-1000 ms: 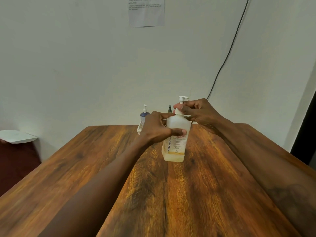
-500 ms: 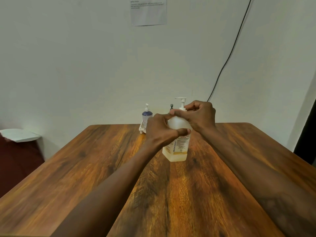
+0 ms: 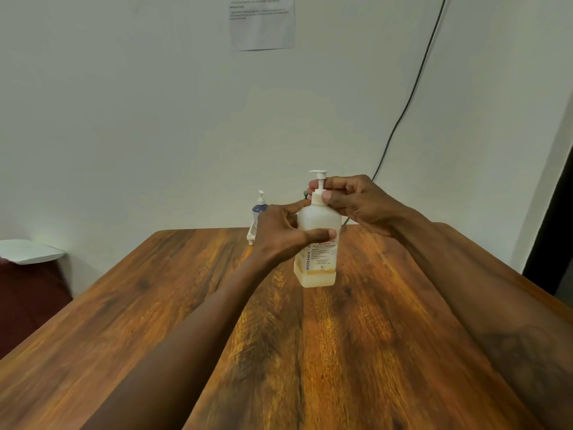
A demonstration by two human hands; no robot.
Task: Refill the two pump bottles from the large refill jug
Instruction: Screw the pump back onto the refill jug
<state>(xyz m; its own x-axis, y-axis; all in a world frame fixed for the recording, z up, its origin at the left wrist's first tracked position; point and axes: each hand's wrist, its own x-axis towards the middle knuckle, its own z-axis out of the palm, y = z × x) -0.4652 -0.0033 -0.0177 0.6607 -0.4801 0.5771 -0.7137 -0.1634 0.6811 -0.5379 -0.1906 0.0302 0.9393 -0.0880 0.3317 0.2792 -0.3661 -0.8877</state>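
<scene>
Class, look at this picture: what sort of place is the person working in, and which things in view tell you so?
Probably a plain office or workroom, not a kitchen: a bare wooden table against a white wall, a printed notice stuck above it, and a black cable running down the wall.

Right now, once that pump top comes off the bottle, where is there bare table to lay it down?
Bare wood lies on the table right of the pump bottle, between it and the right forearm, and on the broad left half beyond the left forearm. It is crowded at the far edge behind the left hand, where the blue-topped bottle stands. The right hand grips the pump.
</scene>
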